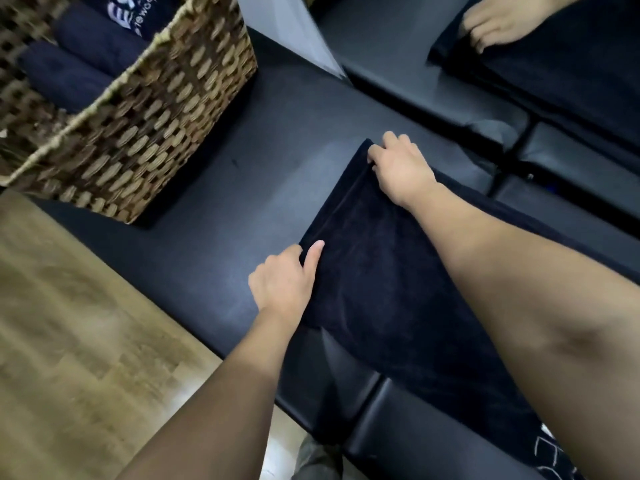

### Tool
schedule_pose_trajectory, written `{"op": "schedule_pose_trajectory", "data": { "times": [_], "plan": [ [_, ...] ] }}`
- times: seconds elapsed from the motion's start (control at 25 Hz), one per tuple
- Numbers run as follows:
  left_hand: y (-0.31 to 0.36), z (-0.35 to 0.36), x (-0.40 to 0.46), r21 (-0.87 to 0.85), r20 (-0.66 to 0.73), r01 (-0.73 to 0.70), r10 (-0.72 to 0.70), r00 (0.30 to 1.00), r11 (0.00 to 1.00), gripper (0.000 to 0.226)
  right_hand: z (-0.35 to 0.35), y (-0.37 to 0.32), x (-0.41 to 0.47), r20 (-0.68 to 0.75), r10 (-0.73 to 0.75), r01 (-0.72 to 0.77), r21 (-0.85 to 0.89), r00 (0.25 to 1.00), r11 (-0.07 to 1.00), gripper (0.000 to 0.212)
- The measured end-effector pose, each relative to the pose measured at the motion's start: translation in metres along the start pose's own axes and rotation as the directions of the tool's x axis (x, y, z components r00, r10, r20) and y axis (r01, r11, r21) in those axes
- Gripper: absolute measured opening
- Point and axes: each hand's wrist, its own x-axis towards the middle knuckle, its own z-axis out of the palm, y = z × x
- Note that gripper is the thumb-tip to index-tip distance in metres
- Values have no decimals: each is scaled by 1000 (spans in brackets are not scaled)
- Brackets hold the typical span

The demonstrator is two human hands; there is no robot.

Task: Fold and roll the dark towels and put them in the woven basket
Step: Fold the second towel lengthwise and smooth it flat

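Fingers [375, 155] of right hand [401, 168] curled, pinching dark towel [374, 258] far corner, left hand [282, 278] gripping near corner, forefinger straight, woven basket [145, 133] well apart

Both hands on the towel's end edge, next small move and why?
Probably start rolling that edge back toward the body. The dark towel lies folded flat, the left hand and right hand grip its far corners, and rolled towels already sit in the woven basket.
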Motion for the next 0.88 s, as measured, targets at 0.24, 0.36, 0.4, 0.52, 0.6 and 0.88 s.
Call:
{"op": "schedule_pose_trajectory", "data": {
  "times": [0.24, 0.36, 0.4, 0.52, 0.6, 0.88],
  "plan": [
    [-21, -4, -12, -162, -139, 43, -66, 988, 986, 67, 1, -17, -3, -221, -73, 97, 100, 973, 990, 24],
    [-31, -3, -19, -185, -144, 105, -132, 981, 977, 69, 0, -30, -1, -249, -71, 111, 151, 966, 982, 23],
    [-35, -1, -22, -186, -138, 115, -142, 980, 976, 69, -1, -34, 0, -248, -77, 122, 170, 966, 978, 23],
    [-48, 5, -31, -129, -192, 68, -92, 977, 989, 64, -1, -43, 2, -267, -141, 195, 189, 953, 962, 21],
    [-58, 11, -39, -83, -198, 105, -119, 973, 991, 66, 4, -50, 6, -229, -159, 209, 216, 960, 954, 15],
    [-76, 18, -47, -247, -193, 217, -268, 944, 944, 66, 31, -64, 14, -25, -57, 62, 272, 998, 960, 22]
  ]
}}
